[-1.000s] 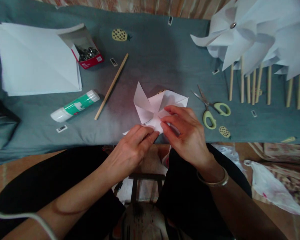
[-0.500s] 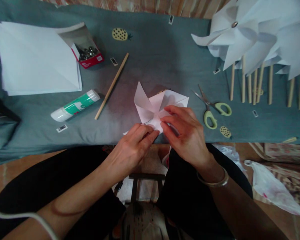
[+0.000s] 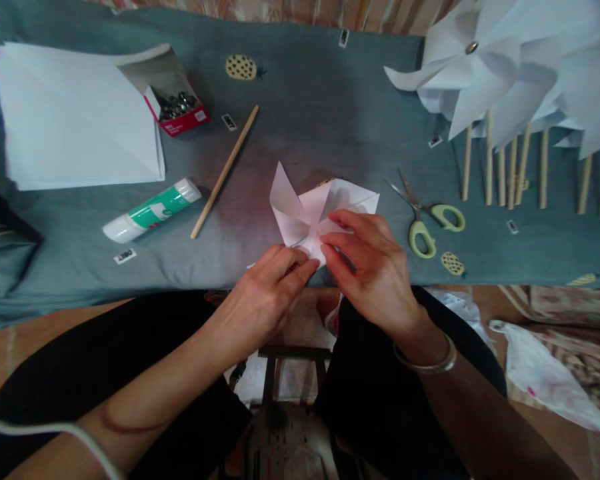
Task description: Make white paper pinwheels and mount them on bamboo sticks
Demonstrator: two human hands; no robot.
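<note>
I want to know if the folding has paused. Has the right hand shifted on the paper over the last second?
No. The right hand lies on the folded white paper as before, equally close to the scissors; only the camera drifted slightly.

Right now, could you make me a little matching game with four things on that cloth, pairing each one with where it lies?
Things:
1. glue stick
2. scissors
3. pin box
4. folded paper

Places:
A. under both hands' fingertips, at the near edge of the cloth
B. right of the hands, in front of the row of sticks
C. at the far corner of the paper stack, lid open
D. lying on its side, left of the lone stick

Pairs: 1-D, 2-B, 3-C, 4-A
</note>
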